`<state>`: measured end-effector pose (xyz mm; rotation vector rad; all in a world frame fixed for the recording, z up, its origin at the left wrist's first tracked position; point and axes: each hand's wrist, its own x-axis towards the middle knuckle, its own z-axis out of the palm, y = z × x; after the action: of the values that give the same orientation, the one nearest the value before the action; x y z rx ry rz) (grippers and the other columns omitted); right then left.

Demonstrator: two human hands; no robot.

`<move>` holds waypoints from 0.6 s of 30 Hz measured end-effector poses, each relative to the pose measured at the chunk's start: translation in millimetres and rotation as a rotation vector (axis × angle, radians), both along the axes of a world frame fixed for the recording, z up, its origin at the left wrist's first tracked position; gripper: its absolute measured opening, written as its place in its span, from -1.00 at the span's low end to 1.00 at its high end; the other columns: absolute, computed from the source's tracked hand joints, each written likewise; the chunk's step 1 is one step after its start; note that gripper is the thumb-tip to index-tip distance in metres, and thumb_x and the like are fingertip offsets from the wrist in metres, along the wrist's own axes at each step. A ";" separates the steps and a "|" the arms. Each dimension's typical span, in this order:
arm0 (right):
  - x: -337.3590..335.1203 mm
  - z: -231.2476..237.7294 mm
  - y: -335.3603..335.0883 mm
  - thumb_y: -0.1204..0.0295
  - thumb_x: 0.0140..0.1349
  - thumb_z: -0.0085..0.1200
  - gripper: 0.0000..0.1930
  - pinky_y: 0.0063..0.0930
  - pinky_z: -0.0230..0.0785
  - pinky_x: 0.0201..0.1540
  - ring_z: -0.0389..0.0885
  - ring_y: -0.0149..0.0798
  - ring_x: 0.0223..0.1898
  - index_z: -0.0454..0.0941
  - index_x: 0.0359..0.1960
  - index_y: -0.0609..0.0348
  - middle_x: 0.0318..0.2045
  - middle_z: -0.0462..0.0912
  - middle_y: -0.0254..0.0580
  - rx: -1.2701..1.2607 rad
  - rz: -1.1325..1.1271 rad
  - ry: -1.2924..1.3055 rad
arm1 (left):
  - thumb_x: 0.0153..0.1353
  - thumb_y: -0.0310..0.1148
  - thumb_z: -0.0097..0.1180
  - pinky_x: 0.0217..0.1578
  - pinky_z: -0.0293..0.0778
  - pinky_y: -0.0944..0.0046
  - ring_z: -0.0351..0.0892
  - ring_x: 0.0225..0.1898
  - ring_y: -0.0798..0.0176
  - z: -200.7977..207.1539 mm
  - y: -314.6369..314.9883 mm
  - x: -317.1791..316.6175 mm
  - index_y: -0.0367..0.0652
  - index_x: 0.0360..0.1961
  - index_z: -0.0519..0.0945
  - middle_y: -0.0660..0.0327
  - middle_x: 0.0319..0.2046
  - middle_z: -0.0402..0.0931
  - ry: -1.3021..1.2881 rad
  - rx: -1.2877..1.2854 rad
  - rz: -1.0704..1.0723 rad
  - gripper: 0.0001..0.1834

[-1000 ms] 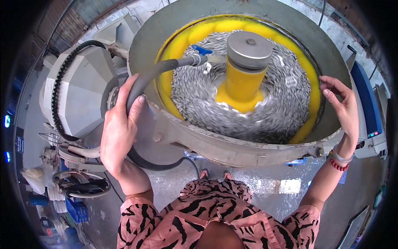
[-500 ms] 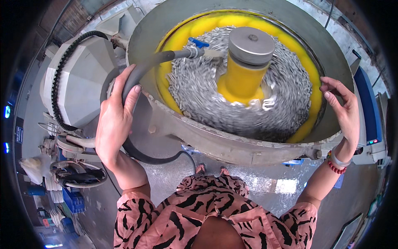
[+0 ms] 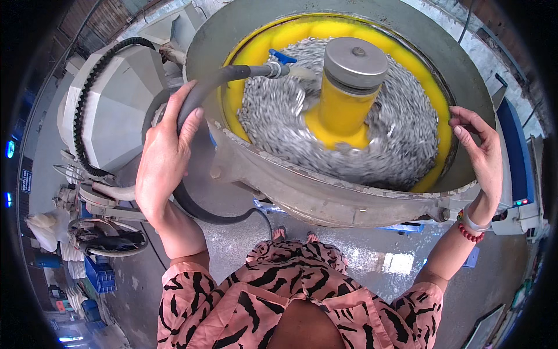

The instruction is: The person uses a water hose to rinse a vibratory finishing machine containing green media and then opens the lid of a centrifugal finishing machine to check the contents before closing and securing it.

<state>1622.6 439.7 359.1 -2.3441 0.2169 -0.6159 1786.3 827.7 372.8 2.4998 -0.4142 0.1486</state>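
My left hand (image 3: 164, 152) is wrapped round a thick black hose (image 3: 204, 93) left of a big round grey tub (image 3: 325, 195). The hose reaches over the tub's wall and ends in a metal valve (image 3: 278, 70) with a blue lever (image 3: 282, 57). A pale, blurred stream leaves its end. Below lies a ring of small silvery metal pieces (image 3: 270, 131), smeared by motion. They surround a yellow centre post (image 3: 343, 113) with a round metal cap (image 3: 356, 61). My right hand (image 3: 481, 150) reaches over the tub's right rim, fingers loosely bent and apart, fingertips near the inner wall.
A pale, many-sided drum (image 3: 113, 110) with a black ribbed belt stands left. Below it are a handwheel (image 3: 110, 238) and a blue crate (image 3: 100, 274). A blue panel (image 3: 514, 148) rises at the right. Wet grey floor (image 3: 372, 264) shows beneath the tub.
My left hand and the hose have moved slightly right and up. The metal pieces have shifted round the post. My right hand stays by the rim.
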 end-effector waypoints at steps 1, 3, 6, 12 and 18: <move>0.7 0.5 1.5 0.42 0.16 0.14 -0.71 -0.52 0.31 -0.07 0.48 -0.43 -0.24 0.56 -0.09 0.26 -0.37 0.59 -0.27 0.004 -0.004 0.006 | 0.33 -0.13 -0.09 -0.50 0.40 0.14 0.51 -0.65 0.08 0.2 0.3 0.1 0.02 0.19 0.29 -0.09 -0.44 0.56 0.012 0.008 0.007 -0.56; 1.4 0.6 2.3 0.42 0.16 0.14 -0.71 -0.52 0.31 -0.07 0.48 -0.43 -0.24 0.56 -0.09 0.26 -0.37 0.59 -0.28 0.008 -0.009 0.012 | 0.33 -0.12 -0.09 -0.52 0.40 0.14 0.50 -0.66 0.10 1.0 0.8 0.2 0.02 0.19 0.29 -0.08 -0.45 0.56 0.023 0.014 0.013 -0.55; 0.5 1.2 1.9 0.41 0.15 0.15 -0.71 -0.52 0.31 -0.08 0.47 -0.44 -0.25 0.56 -0.09 0.26 -0.37 0.59 -0.28 -0.005 -0.014 0.009 | 0.33 -0.13 -0.09 -0.53 0.39 0.15 0.50 -0.66 0.11 2.1 1.5 0.5 0.02 0.19 0.29 -0.07 -0.47 0.55 0.045 0.008 0.013 -0.56; 3.6 -2.6 0.3 0.47 0.16 0.11 -0.74 -0.57 0.29 -0.11 0.46 -0.47 -0.29 0.55 -0.11 0.28 -0.38 0.56 -0.30 0.002 -0.022 -0.006 | 0.33 -0.17 -0.08 -0.62 0.36 0.21 0.46 -0.71 0.17 -2.6 -0.4 -0.6 0.03 0.20 0.30 0.00 -0.47 0.56 -0.018 -0.035 -0.007 -0.57; 3.6 1.9 1.3 0.45 0.15 0.11 -0.73 -0.60 0.28 -0.26 0.41 -0.49 -0.38 0.56 -0.13 0.31 -0.38 0.59 -0.28 -0.011 -0.005 -0.014 | 0.34 -0.22 -0.09 -0.22 0.44 0.20 0.57 -0.27 0.09 -5.3 5.8 4.8 0.00 0.19 0.32 -0.05 -0.27 0.55 -0.057 -0.034 -0.024 -0.59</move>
<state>1626.3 441.0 361.0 -2.3502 0.2134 -0.6372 1791.1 833.6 367.5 2.4609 -0.4611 0.2164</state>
